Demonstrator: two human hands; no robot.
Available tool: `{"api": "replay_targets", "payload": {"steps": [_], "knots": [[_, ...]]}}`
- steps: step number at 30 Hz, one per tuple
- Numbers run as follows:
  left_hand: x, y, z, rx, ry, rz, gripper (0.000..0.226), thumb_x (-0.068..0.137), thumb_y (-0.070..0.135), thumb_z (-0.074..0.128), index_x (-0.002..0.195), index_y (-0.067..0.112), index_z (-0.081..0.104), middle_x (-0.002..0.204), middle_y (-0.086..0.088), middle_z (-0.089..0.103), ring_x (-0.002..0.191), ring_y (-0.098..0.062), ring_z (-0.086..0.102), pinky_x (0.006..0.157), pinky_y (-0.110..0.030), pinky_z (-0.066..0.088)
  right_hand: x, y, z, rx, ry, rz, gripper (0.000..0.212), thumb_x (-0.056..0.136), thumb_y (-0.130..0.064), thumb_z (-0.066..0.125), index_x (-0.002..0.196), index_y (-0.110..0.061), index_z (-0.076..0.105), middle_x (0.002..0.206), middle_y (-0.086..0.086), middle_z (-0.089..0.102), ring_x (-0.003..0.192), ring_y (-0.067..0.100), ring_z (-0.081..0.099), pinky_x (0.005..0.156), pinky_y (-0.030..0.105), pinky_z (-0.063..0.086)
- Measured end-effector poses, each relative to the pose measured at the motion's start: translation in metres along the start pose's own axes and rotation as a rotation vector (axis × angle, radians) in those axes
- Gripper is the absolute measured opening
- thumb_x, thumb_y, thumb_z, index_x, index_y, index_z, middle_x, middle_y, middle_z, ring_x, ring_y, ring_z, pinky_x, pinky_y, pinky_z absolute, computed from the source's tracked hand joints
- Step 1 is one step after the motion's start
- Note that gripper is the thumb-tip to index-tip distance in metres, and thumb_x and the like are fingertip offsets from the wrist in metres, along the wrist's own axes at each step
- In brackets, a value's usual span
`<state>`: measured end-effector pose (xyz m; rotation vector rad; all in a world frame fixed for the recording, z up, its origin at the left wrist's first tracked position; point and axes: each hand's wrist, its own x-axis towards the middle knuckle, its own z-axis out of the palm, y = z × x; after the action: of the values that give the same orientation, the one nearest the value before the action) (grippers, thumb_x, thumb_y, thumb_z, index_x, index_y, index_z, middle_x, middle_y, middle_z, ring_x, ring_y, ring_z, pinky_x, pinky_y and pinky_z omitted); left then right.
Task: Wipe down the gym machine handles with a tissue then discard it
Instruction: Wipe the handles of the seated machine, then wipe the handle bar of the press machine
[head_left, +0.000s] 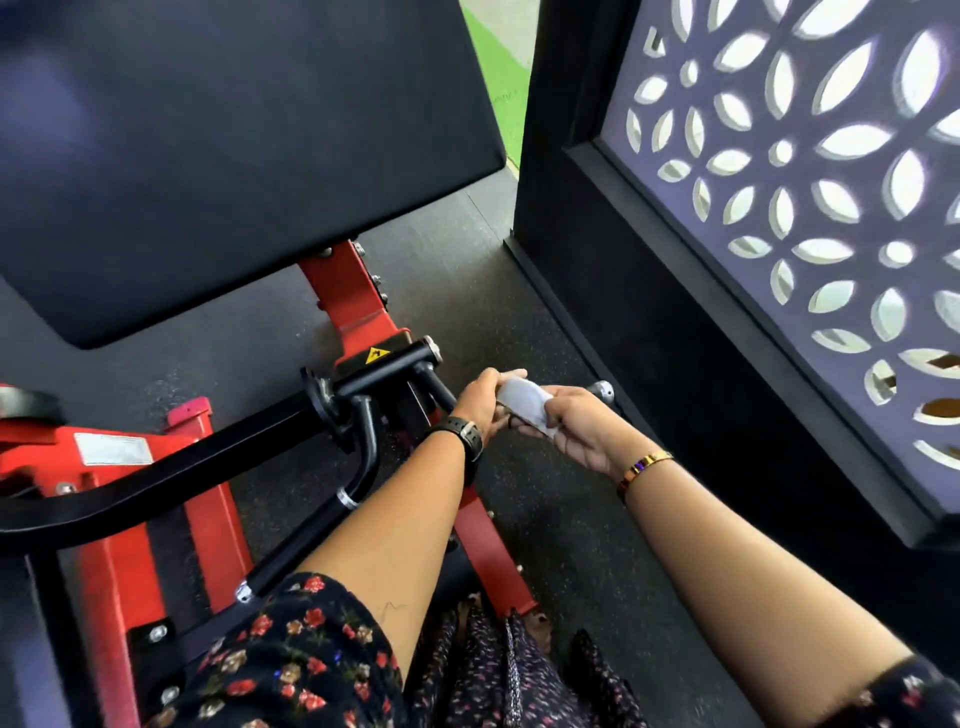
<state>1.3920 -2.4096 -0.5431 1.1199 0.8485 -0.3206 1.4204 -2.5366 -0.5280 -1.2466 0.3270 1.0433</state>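
A white tissue (523, 404) is wrapped over a black handle (441, 387) of the red gym machine, whose silver end cap (601, 391) sticks out to the right. My left hand (480, 402), with a black watch on the wrist, grips the tissue's left part. My right hand (574, 426), wearing a gold bangle, holds the tissue's right part around the handle. The bar under the tissue is hidden. A second black handle (317, 535) runs down-left beside my left forearm.
The machine's black back pad (234, 145) fills the upper left, with its red frame (348, 296) below. A black partition with a perforated flower-pattern panel (779, 208) stands close on the right. Dark rubber floor (545, 519) lies between them.
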Motion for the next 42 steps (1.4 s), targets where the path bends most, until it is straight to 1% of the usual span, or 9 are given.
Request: {"api": "replay_targets", "payload": {"steps": [3, 11, 14, 16, 20, 30, 36, 40, 42], "knots": [[-0.024, 0.014, -0.013, -0.187, -0.032, -0.025, 0.039, 0.096, 0.023, 0.03, 0.096, 0.01, 0.068, 0.061, -0.005, 0.065, 0.036, -0.011, 0.052, 0.038, -0.015, 0.041, -0.01, -0.012, 0.029, -0.071, -0.067, -0.02, 0.042, 0.082, 0.018, 0.025, 0.104, 0.002, 0.057, 0.092, 0.021, 0.062, 0.074, 0.021, 0.065, 0.064, 0.024, 0.057], [-0.087, 0.036, -0.066, -0.423, 0.091, 0.203, 0.028, 0.1, 0.014, 0.039, 0.092, 0.012, 0.065, 0.074, -0.005, 0.069, 0.062, -0.016, 0.062, 0.053, -0.023, 0.05, -0.044, -0.028, 0.104, -0.143, -0.232, -0.096, 0.033, 0.089, 0.014, 0.03, 0.09, -0.003, 0.058, 0.08, 0.014, 0.062, 0.062, 0.017, 0.064, 0.057, 0.022, 0.055], [-0.12, 0.035, -0.085, -0.548, 0.175, 0.268, 0.028, 0.1, 0.012, 0.039, 0.088, 0.011, 0.064, 0.065, -0.004, 0.07, 0.056, -0.013, 0.066, 0.052, -0.022, 0.053, -0.055, -0.023, 0.125, -0.032, -0.349, -0.109, 0.034, 0.087, 0.015, 0.03, 0.092, 0.002, 0.061, 0.085, 0.019, 0.065, 0.067, 0.02, 0.067, 0.066, 0.027, 0.057], [-0.141, 0.03, -0.098, -0.613, 0.247, 0.309, 0.026, 0.099, 0.013, 0.041, 0.09, 0.011, 0.065, 0.067, -0.006, 0.07, 0.059, -0.016, 0.066, 0.055, -0.023, 0.054, -0.063, -0.015, 0.139, -0.002, -0.411, -0.087, 0.034, 0.087, 0.013, 0.03, 0.1, 0.006, 0.061, 0.09, 0.02, 0.067, 0.074, 0.023, 0.069, 0.073, 0.029, 0.059], [-0.19, 0.01, -0.121, -0.736, 0.318, 0.404, 0.026, 0.098, 0.019, 0.043, 0.091, 0.01, 0.066, 0.087, -0.013, 0.065, 0.073, -0.022, 0.061, 0.066, -0.029, 0.053, -0.089, 0.005, 0.172, -0.082, -0.489, -0.048, 0.033, 0.088, 0.012, 0.031, 0.105, 0.007, 0.059, 0.086, 0.018, 0.07, 0.072, 0.022, 0.07, 0.064, 0.027, 0.058], [-0.324, -0.065, -0.175, -0.938, 0.521, 0.594, 0.029, 0.098, 0.008, 0.035, 0.097, 0.009, 0.064, 0.091, -0.013, 0.063, 0.079, -0.019, 0.062, 0.074, -0.03, 0.054, -0.17, 0.08, 0.254, -0.335, -0.709, 0.01, 0.028, 0.091, 0.013, 0.035, 0.099, 0.004, 0.06, 0.086, 0.018, 0.068, 0.072, 0.022, 0.069, 0.065, 0.029, 0.059], [-0.4, -0.111, -0.215, -1.043, 0.632, 0.661, 0.034, 0.1, 0.009, 0.032, 0.122, 0.005, 0.059, 0.092, -0.013, 0.065, 0.07, -0.018, 0.067, 0.066, -0.029, 0.057, -0.223, 0.134, 0.309, -0.408, -0.841, 0.093, 0.03, 0.091, 0.014, 0.032, 0.1, 0.007, 0.059, 0.086, 0.021, 0.066, 0.067, 0.022, 0.07, 0.063, 0.029, 0.059], [-0.455, -0.144, -0.249, -1.087, 0.716, 0.724, 0.037, 0.098, 0.009, 0.032, 0.123, 0.004, 0.059, 0.094, -0.014, 0.066, 0.08, -0.02, 0.064, 0.076, -0.031, 0.056, -0.259, 0.179, 0.354, -0.461, -0.9, 0.149, 0.029, 0.091, 0.013, 0.031, 0.095, 0.006, 0.059, 0.076, 0.019, 0.069, 0.063, 0.022, 0.07, 0.061, 0.03, 0.06], [-0.48, -0.161, -0.266, -1.12, 0.765, 0.749, 0.036, 0.097, 0.01, 0.034, 0.12, 0.003, 0.061, 0.094, -0.014, 0.066, 0.08, -0.02, 0.064, 0.079, -0.031, 0.055, -0.276, 0.204, 0.376, -0.483, -0.926, 0.166, 0.03, 0.092, 0.013, 0.03, 0.105, 0.009, 0.057, 0.072, 0.018, 0.07, 0.062, 0.022, 0.07, 0.056, 0.029, 0.059]]}}
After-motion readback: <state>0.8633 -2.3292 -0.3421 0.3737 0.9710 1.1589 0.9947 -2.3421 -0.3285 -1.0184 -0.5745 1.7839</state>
